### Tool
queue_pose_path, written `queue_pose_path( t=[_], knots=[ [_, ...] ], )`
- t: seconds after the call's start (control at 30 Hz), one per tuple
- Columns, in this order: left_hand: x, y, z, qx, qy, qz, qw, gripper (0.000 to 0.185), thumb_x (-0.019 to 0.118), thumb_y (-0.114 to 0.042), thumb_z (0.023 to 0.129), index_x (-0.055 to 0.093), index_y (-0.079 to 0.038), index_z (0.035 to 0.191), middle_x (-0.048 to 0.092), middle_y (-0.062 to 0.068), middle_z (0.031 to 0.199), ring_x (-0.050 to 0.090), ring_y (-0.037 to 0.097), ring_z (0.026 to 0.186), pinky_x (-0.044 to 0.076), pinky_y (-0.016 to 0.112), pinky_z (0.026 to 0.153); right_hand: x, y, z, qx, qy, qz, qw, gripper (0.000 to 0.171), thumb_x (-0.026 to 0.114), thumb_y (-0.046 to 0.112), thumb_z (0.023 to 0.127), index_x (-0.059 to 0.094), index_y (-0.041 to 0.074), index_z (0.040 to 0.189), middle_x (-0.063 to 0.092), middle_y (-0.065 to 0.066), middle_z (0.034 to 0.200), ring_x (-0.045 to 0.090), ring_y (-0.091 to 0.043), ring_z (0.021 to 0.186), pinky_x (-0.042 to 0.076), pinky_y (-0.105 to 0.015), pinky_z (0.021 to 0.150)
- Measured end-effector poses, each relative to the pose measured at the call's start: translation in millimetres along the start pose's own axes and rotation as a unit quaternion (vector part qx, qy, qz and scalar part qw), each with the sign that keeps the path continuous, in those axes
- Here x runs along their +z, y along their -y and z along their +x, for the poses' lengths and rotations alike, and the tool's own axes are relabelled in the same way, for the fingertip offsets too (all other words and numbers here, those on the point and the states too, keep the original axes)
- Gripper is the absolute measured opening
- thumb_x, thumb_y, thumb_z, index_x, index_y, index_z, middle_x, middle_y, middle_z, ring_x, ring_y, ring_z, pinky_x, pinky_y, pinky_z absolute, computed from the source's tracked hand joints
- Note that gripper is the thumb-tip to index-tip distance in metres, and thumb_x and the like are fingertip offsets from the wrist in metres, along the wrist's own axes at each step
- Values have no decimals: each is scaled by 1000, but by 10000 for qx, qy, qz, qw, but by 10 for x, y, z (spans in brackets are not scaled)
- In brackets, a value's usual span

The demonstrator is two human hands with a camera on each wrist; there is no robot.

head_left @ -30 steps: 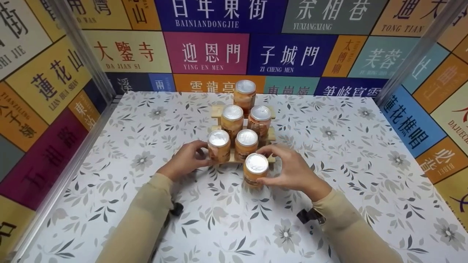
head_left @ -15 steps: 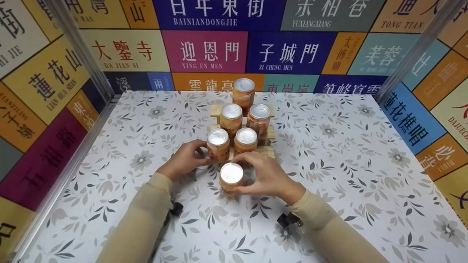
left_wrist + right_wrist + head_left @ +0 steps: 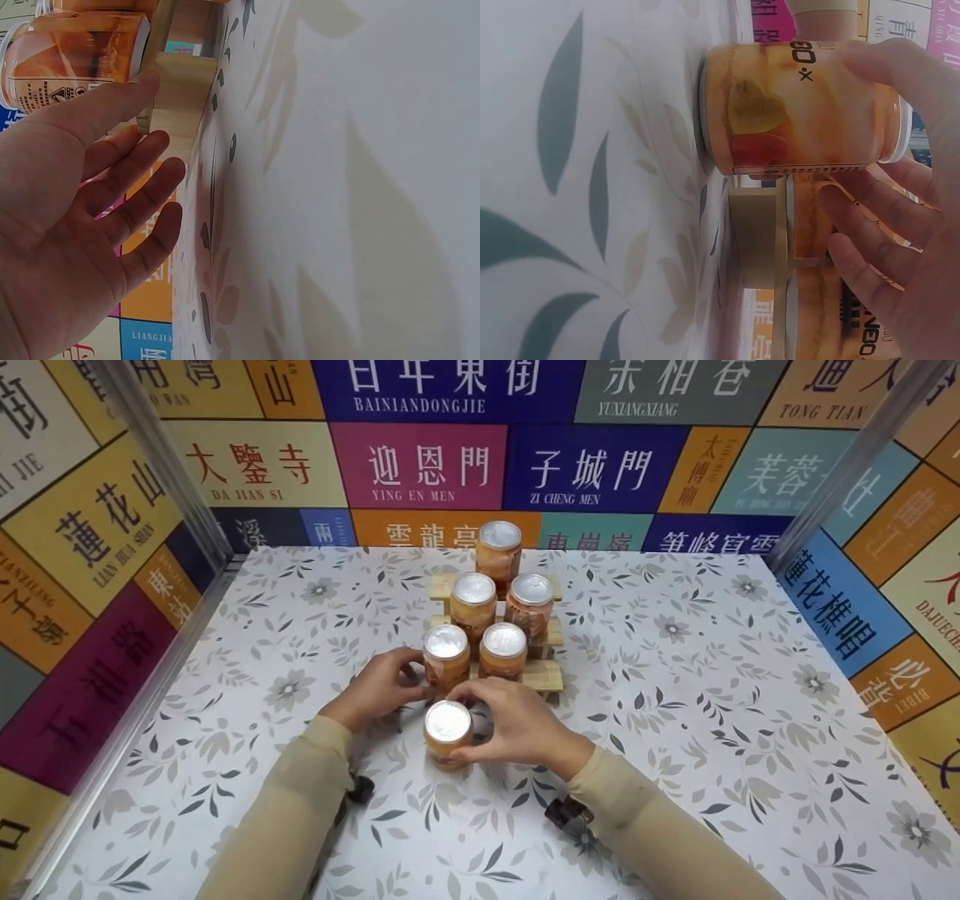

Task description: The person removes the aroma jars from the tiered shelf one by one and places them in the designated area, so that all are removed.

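A can is pinched upright between the thumb and fingers of the right hand, just in front of a wooden stepped stand; whether the tablecloth is touched by its base cannot be told. Five other cans are borne on the stand, where the left hand, fingers loosely spread, is placed beside the lowest step's left can.
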State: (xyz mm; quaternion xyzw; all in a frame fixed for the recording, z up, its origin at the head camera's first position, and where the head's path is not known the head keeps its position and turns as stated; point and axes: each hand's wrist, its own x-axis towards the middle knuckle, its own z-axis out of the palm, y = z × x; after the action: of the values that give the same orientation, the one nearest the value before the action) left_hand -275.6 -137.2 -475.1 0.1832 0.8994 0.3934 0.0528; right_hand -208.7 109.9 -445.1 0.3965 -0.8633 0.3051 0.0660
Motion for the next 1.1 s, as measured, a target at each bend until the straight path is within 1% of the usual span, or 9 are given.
queue_pose_path(
  t=[0.17,0.33,0.47,0.57,0.67,0.73,0.9,1.0,1.1],
  knots=[
    [-3,-6,-4,8,-5,3,10000,53,82,-38,73,63,-26,121,63,-6,108,61,22,99,52,36,83,7,15,6,81,76,32,9999,65,82,56,64,57,27,117,60,16,107,61,-8,97,50,-26,87],
    [-12,-13,-11,-9,-3,57,10000,52,81,-36,74,62,-25,121,63,-6,109,61,21,101,52,37,86,-11,39,-5,130,217,42,9997,69,80,59,65,55,28,121,59,17,113,58,-3,103,49,-27,91],
    [-18,-24,-21,-20,10,33,10000,50,80,-37,75,62,-24,120,63,-4,112,60,22,103,51,38,87,-49,27,-43,28,129,112,9999,68,77,59,68,56,26,123,59,13,117,58,-6,107,48,-28,94],
    [-18,-32,-29,-69,33,12,10000,49,80,-39,76,62,-24,120,63,-4,113,60,21,104,51,38,87,-103,-7,-92,34,-70,225,9997,61,76,55,73,58,24,123,60,10,117,59,-9,107,49,-29,94],
    [-20,-38,-31,-121,64,9,9999,50,80,-37,76,62,-23,121,62,-3,113,60,22,103,51,38,86,-178,-49,-140,201,-330,244,9990,54,75,50,76,60,24,121,62,11,116,59,-6,105,50,-29,93],
    [-23,-35,-32,-160,76,14,9998,52,80,-35,76,61,-22,122,62,-2,112,60,22,103,51,38,85,-231,-74,-164,320,-540,237,9977,50,76,47,77,61,24,119,63,10,114,60,-7,103,50,-29,92],
    [-27,-35,-28,-202,65,4,9998,53,80,-34,76,61,-20,123,62,-2,112,60,22,104,51,38,86,-367,-126,-190,482,-1083,138,9928,42,77,39,78,64,20,113,67,8,106,64,-14,93,52,-29,83],
    [-25,-36,-24,-202,65,-5,9998,54,80,-36,76,60,-20,124,62,-2,113,60,22,104,51,38,87,-432,-154,-194,595,-1380,7,9887,39,76,38,80,64,20,112,66,7,104,64,-13,89,53,-26,77],
    [-19,-31,-22,-221,91,4,9997,55,80,-35,76,60,-21,125,62,-3,115,60,22,105,51,38,88,-483,-177,-198,817,-1601,-36,9837,39,77,38,80,63,21,112,65,7,104,62,-10,89,53,-25,74]
  ],
)
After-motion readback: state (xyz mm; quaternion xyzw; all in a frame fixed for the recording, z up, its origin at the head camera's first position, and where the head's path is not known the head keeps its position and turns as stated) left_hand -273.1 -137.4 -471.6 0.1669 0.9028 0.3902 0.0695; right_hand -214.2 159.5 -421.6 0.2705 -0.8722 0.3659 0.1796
